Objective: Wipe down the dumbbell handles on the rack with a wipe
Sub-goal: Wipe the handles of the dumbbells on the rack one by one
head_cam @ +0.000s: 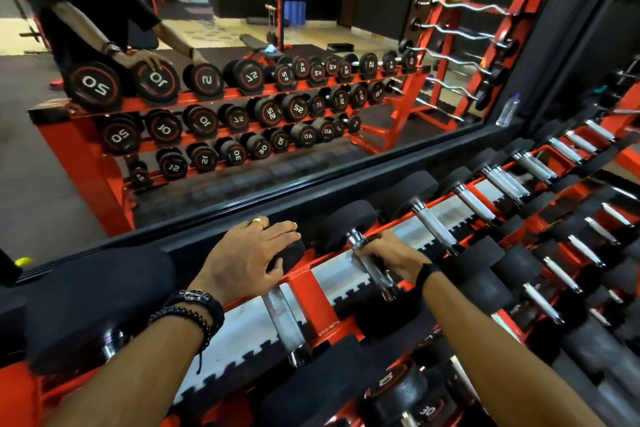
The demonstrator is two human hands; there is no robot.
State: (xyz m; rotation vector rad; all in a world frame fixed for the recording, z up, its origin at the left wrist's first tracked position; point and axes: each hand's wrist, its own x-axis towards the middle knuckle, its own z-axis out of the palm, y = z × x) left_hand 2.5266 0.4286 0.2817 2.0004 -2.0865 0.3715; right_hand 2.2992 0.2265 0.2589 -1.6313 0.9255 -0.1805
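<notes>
The right hand (pixel 388 255) was curled around one dumbbell handle (pixel 372 265); no wipe was visible. The left hand (pixel 247 258) lay flat on a neighbouring dumbbell head (pixel 289 253). Beyond the right hand, many handles (pixel 474 203) on the rack (pixel 308 291) seemingly remained.

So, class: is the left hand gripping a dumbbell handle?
No: the left hand rests flat, fingers straight, on a black dumbbell head.

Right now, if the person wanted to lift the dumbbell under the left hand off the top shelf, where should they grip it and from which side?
Probably the chrome handle, taken from above with fingers wrapped around it. The bar lies exposed between its two black heads, running front to back across the red rack. The left hand only rests flat on the far head, which looks too wide to hold.
</notes>
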